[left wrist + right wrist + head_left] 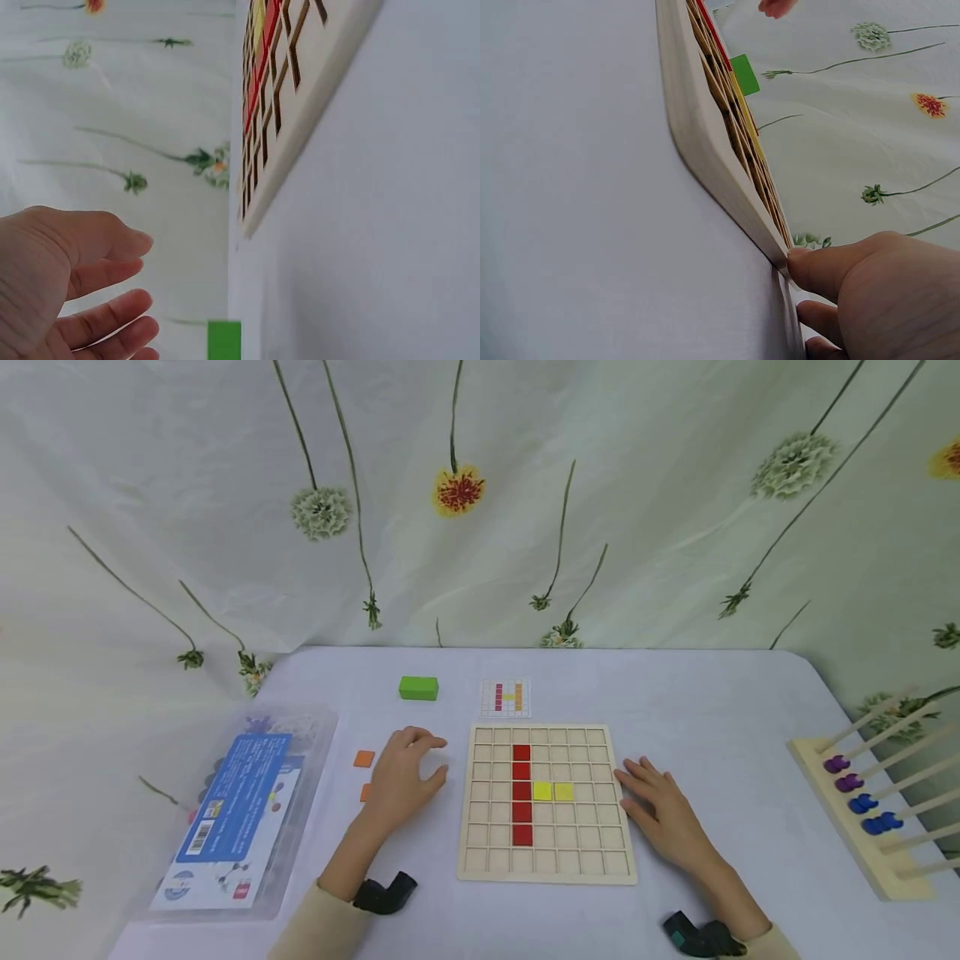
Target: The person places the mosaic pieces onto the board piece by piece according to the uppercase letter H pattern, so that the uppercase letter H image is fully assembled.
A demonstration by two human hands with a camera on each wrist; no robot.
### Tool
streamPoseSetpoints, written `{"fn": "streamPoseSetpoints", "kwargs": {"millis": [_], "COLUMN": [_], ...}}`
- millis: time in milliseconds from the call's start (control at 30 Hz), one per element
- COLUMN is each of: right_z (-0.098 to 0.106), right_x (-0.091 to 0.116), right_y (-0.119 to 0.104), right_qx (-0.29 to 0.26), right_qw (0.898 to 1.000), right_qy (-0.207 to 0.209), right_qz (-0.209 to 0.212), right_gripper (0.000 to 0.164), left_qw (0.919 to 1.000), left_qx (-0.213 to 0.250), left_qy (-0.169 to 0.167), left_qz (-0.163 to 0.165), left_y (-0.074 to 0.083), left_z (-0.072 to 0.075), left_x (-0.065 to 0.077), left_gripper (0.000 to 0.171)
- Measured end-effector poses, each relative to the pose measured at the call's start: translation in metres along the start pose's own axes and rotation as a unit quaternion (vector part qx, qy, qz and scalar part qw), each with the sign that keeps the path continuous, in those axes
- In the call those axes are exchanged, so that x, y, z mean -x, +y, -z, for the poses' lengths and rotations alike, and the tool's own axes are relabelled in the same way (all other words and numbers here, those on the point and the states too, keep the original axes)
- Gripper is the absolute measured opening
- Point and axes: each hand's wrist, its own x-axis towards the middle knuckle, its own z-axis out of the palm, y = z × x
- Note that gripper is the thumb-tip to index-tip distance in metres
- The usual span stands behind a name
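Note:
A wooden grid board point(547, 877) lies in the middle of the table. Red square tiles point(522, 791) form a column in it, and two yellow tiles point(552, 791) sit in a row beside that column. My left hand point(401, 777) hovers left of the board, thumb and fingers apart with nothing between them. By it lie orange tiles point(363, 759), one partly hidden by the hand. On the other side, my right hand point(663, 817) rests at the board's right edge; in the right wrist view its thumb point(829, 268) touches the rim.
Behind the board lie a small pattern card point(488, 706) and a green block point(418, 688). A clear plastic case point(288, 860) with a blue-and-white label stands at the left. At the right is a wooden peg rack point(847, 814) with purple and blue beads.

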Motion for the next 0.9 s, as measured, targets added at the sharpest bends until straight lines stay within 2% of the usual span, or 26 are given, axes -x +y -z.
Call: {"fn": "streamPoseSetpoints", "kwargs": {"millis": [100,233,300,433,633,900], "right_z": [0.000,0.000,0.000,0.000,0.000,0.001], "right_x": [-0.001,0.000,0.000,0.001,0.000,-0.001], "right_y": [0.001,0.002,0.002,0.002,0.002,0.001], "right_qx": [-0.001,-0.006,-0.006,0.000,0.001,-0.004], "right_qw": [1.000,1.000,1.000,1.000,1.000,1.000], "right_qy": [0.000,-0.003,-0.001,0.003,0.002,0.000], "right_qz": [0.000,0.001,0.003,0.004,0.003,-0.001], "right_gripper": [0.042,0.042,0.042,0.041,0.041,0.041], "left_qw": [0.9988,0.9927,0.9884,0.9812,0.9745,0.9701], "left_qx": [0.008,0.015,0.011,0.003,-0.010,-0.023], "left_qy": [0.003,-0.022,-0.036,-0.049,-0.047,-0.066], "left_qz": [0.047,0.117,0.147,0.187,0.219,0.232], "left_y": [-0.026,-0.052,-0.060,-0.070,-0.076,-0.081], "left_z": [0.009,0.017,0.020,0.021,0.020,0.020], "left_x": [0.004,0.011,0.014,0.017,0.017,0.012], "left_gripper": [0.028,0.030,0.032,0.035,0.038,0.043]}}
